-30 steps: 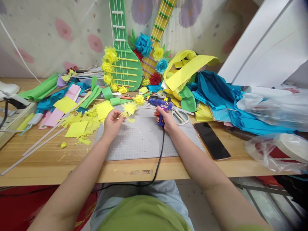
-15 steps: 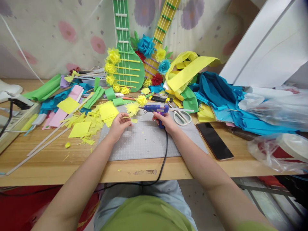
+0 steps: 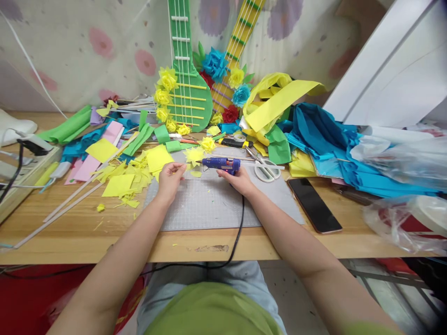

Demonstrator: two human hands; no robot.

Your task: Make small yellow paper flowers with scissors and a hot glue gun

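My right hand (image 3: pixel 235 179) is wrapped round the grip of a blue hot glue gun (image 3: pixel 218 163), whose nozzle points left and whose white glue stick juts out at the back. Opposite the nozzle, my left hand (image 3: pixel 171 179) is closed in a pinch on a small yellow paper petal (image 3: pixel 187 166); the fingers partly hide it. The nozzle tip is close to this petal; I cannot tell if they touch. Just behind lies a spiky yellow paper piece (image 3: pixel 194 155), and a loose yellow petal (image 3: pixel 196 174) rests on the grey cutting mat (image 3: pixel 209 211).
White-handled scissors (image 3: pixel 267 172) and a phone (image 3: pixel 315 205) lie to the right. Yellow paper squares (image 3: pixel 118 185) and scraps spread leftward. Paper-covered green (image 3: pixel 192 104) and yellow (image 3: pixel 240 35) instrument shapes stand behind. The gun's black cord (image 3: pixel 240 228) crosses the table edge.
The glue gun has tilted in my right hand and its nozzle has come a little left and lower. My left hand has drawn slightly left, still pinching.
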